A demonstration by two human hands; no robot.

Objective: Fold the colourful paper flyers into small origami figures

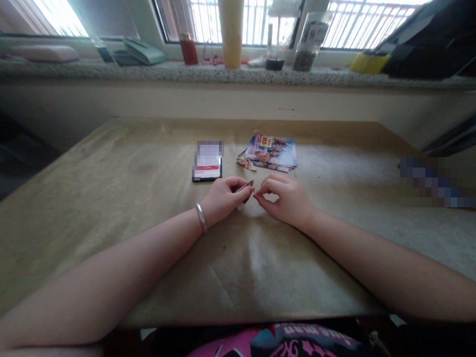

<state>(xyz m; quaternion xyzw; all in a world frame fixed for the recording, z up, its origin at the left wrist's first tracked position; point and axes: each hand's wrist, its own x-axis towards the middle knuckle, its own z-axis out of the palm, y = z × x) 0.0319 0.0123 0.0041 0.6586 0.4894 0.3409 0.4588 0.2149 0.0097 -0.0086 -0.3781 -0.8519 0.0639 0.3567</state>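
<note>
Small folded paper piece (pixel 250 183), ctr of frame, is pinched betw. thumb + fingers of L hand (pixel 222 197). R hand (pixel 285 197) is held just beside, thumb/index tips close tog.; whether anything is gripped can't be told. Printed flyers (pixel 273 151) are stacked upper ctr; smartphone (pixel 207 173), part. pixelated, is seen L of ctr.

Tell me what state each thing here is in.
Left hand: closed on a small piece
Right hand: curled, cannot tell if holding anything
Phone: lying flat, screen lit
Leaflets: stacked unevenly, flat
Folded paper: lying at the leaflets' left edge
Bracelet: worn
Red container: upright
</note>
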